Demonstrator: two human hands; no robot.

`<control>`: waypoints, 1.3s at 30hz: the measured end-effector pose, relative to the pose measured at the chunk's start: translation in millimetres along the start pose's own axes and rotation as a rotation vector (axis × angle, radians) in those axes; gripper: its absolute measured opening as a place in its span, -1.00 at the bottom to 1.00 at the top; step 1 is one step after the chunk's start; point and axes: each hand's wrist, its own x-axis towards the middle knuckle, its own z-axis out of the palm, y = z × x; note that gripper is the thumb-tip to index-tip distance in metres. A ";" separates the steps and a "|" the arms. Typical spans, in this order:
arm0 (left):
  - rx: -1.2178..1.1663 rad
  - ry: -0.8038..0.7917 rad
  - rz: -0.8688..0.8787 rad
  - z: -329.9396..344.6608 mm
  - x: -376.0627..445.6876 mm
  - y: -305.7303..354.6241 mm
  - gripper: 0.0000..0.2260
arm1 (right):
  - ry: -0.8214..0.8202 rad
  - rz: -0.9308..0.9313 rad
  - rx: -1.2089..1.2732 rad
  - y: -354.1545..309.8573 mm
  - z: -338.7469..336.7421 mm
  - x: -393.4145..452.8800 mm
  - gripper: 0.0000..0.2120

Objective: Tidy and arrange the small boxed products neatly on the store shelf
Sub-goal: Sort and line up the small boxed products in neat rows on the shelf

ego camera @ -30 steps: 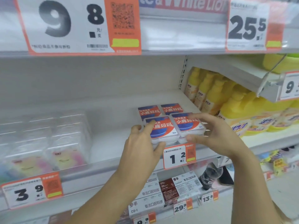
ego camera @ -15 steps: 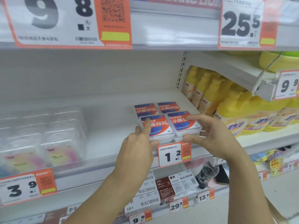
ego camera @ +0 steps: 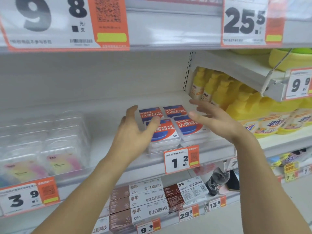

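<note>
Four small boxed products sit in a two-by-two block near the front edge of the middle shelf [ego camera: 108,159], toward its right end, directly behind the "1.2" price tag [ego camera: 181,158]. The front-left box [ego camera: 164,132] and front-right box [ego camera: 190,128] each appear to rest on at least one further clear box beneath; the rear-left box [ego camera: 150,113] and rear-right box [ego camera: 175,110] stand just behind them, the pairs touching or nearly so. All four show red, white and blue lids facing up.

The left hand [ego camera: 135,130] hangs at the left side of the block, fingers spread and relaxed, thumb over the front-left box's lid near its rear corner; whether the thumb touches the lid cannot be told. It grips nothing. The right hand [ego camera: 214,117] is above the right side of the block, fingers straight and fanned wide, thumb over the front-right box; it too holds nothing, and contact cannot be told.

Clear plastic packs [ego camera: 45,146] occupy the left end of the same shelf, well apart from the block. Yellow bottles [ego camera: 243,105] fill the adjoining shelf bay to the right. On the shelf below, brown-and-white cartons [ego camera: 140,201] are stacked at the front edge, with a dark bottle [ego camera: 217,181] lying to their right.
</note>
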 end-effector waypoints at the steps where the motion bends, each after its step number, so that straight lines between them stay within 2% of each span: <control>1: -0.023 -0.047 -0.058 2.1 6.9 1.7 -0.42 | -0.047 0.030 -0.002 -1.4 1.6 7.9 -0.27; 4: -0.012 -0.142 -0.080 10.9 18.9 -2.8 -0.60 | -0.171 0.083 -0.050 0.3 5.2 21.4 -0.27; 9: 0.061 -0.145 -0.039 16.8 19.3 -9.3 -0.55 | -0.159 0.089 -0.011 7.3 3.3 21.1 -0.37; 15: 0.055 -0.127 0.010 17.4 16.7 -12.8 -0.65 | -0.145 0.084 -0.037 13.7 6.9 22.7 -0.20; 21: 0.022 -0.123 0.020 16.9 12.1 -14.5 -0.68 | -0.142 0.088 -0.066 11.8 7.2 22.6 -0.18; 25: -0.048 -0.127 -0.001 11.5 7.2 -13.2 -0.60 | -0.100 0.035 -0.036 8.9 4.6 12.6 -0.18; 28: 0.070 -0.087 0.070 4.0 -5.7 -14.2 -0.39 | -0.055 -0.030 -0.010 14.6 -3.8 -4.0 -0.17; 30: 0.110 -0.081 0.122 3.3 -15.7 -15.2 -0.33 | -0.075 -0.057 0.009 19.2 -6.9 -15.3 -0.18; 33: 0.154 -0.079 0.175 10.0 -24.3 -17.8 -0.35 | -0.087 -0.096 0.003 22.9 -2.6 -24.6 -0.28; 39: 0.148 -0.046 0.199 14.8 -28.8 -19.8 -0.38 | 0.016 -0.117 -0.049 32.5 8.8 -22.9 -0.34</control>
